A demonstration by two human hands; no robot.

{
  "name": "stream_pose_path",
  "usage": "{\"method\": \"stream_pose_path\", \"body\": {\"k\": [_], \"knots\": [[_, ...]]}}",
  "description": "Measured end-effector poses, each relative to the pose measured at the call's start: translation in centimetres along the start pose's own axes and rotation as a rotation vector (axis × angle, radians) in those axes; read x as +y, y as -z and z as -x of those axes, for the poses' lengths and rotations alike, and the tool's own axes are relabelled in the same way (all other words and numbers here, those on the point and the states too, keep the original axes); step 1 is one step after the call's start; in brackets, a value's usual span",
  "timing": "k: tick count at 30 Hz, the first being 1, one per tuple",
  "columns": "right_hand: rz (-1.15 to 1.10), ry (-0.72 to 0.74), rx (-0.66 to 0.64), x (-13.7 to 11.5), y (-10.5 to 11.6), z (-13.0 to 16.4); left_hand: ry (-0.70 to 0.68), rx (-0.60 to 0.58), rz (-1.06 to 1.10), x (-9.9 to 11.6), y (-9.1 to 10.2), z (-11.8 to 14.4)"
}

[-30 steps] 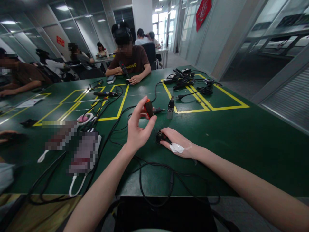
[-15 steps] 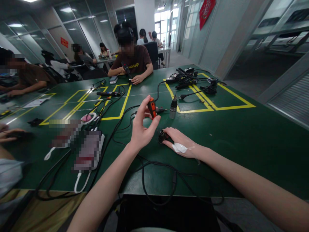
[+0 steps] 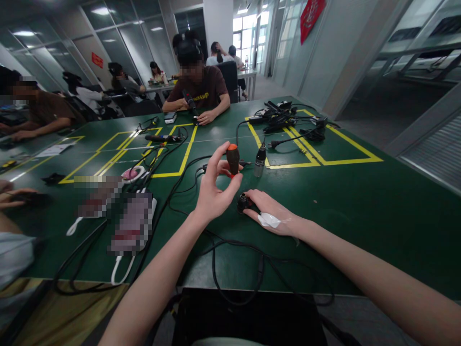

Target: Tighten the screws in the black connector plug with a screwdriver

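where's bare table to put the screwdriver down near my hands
Bare green table lies right of the right hand, below the yellow tape. Left of the left hand, holding the screwdriver, black cables crowd the top.

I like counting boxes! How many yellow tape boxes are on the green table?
3: one far right, one in the middle, one to the left. Tape toward the left edge may continue out of sight.

Dim overhead light, edges warped, sharp
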State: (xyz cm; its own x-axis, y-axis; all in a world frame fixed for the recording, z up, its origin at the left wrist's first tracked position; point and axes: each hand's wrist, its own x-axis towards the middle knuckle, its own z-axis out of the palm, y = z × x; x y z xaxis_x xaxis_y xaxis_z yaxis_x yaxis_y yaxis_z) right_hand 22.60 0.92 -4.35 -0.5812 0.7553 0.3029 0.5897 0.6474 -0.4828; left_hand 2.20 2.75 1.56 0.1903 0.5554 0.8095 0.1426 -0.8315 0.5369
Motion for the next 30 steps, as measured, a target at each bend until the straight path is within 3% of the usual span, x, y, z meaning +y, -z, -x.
{"method": "stream_pose_path", "body": {"k": [9,14,23,30], "knots": [[0.003,0.009,-0.002,0.04,0.02,0.05,-0.015,0.090,-0.031,0.11,-0.10,-0.11],[-0.002,0.005,-0.007,-0.04,0.03,-0.04,-0.002,0.037,0.054,-0.07,-0.01,0.12],[-0.015,0.004,0.005,-0.08,-0.02,-0.09,0.002,0.047,-0.008,-0.33,-0.06,0.06],[0.001,-0.012,-0.014,-0.49,0.29,-0.16,0.062,-0.057,0.078,-0.29,0.16,0.15]]}}
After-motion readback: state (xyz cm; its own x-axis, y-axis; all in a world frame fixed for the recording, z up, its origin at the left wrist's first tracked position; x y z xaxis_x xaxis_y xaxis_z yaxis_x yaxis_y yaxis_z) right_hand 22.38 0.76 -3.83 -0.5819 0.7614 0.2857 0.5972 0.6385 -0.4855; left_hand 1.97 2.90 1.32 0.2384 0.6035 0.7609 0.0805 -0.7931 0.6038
